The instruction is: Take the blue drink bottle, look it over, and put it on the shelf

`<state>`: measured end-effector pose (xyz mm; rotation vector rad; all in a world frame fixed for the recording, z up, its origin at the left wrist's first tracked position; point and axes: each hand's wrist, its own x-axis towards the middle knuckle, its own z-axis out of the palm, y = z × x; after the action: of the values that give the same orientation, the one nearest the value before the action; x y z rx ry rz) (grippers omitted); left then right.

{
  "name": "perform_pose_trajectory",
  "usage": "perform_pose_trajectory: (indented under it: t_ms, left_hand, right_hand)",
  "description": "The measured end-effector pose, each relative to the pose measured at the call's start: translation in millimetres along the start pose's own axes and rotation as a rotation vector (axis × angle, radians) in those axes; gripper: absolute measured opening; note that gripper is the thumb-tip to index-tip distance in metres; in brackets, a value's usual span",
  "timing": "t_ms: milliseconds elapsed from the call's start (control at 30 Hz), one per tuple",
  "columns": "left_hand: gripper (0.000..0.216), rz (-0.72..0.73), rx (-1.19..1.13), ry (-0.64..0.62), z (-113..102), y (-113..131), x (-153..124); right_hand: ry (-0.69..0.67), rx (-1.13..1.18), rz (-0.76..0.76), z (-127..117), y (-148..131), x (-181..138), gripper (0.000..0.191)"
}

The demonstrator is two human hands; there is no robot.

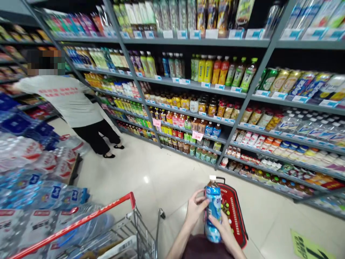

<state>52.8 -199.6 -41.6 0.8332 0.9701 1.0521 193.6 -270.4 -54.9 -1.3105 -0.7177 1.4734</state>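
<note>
A blue-labelled drink bottle [214,205] with a white cap stands upright between my two hands, in front of my body. My left hand [196,207] wraps the bottle's left side near its upper half, thumb across the label. Lower down on the right, my right hand [223,226] grips it with the thumb over the label. Just behind the bottle sits a red shopping basket [238,216] with several bottles in it, partly hidden by my hands and the bottle.
A shopping cart [134,216] with a red handle stands at the lower left, near stacked packs of bottled water [40,194]. Drink shelves [188,84] span the far side. A person [67,104] in a white shirt stands at the left. A yellow floor sign [307,244] lies lower right.
</note>
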Motion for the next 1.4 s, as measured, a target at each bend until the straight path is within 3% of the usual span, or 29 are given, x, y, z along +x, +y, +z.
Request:
perform_pose_trajectory:
  t_ms: [100,233,333,467,700,800,867,1000,1133,1233,1400]
  left_hand:
    - [0.075,-0.015,-0.081,-0.151,1,8,1]
    - [0.074,-0.18,-0.109,-0.363,11,15,-4]
    - [0.064,-0.096,-0.09,-0.312,22,16,-9]
    - [0.066,0.105,0.005,-0.242,34,10,-15]
    - [0.075,0.135,0.078,-0.21,47,-6,-26]
    - [0.084,0.085,0.085,-0.267,54,-6,-33]
    - [0.088,-0.024,0.069,-0.328,61,-5,-38]
    - [0.083,-0.16,-0.007,-0.426,91,-6,-42]
    - [0.066,-0.147,-0.047,-0.371,129,-16,-33]
    - [0.055,-0.185,-0.072,-0.406,152,-24,-29]
    - [0.046,-0.151,-0.166,-0.398,162,-27,-24]
  right_hand:
    - [-0.085,0.136,0.078,-3,-1,-13,0.061]
    - [-0.195,0.284,0.194,-3,-3,-27,0.054]
    - [-0.172,0.238,0.171,-4,-4,-25,0.053]
    - [-0.077,-0.076,-0.037,-13,3,-10,0.06]
    - [-0.013,-0.093,-0.119,-35,22,-18,0.06]
    - [-0.105,0.039,-0.022,-49,19,-36,0.058]
    - [-0.213,0.163,0.08,-61,15,-50,0.055]
    - [-0.369,0.294,0.132,-86,10,-76,0.049]
    - [-0.31,0.328,0.144,-108,12,-91,0.043]
    - [-0.272,0.366,0.107,-120,11,-97,0.045]
    - [-0.205,0.315,0.045,-127,-1,-96,0.056]
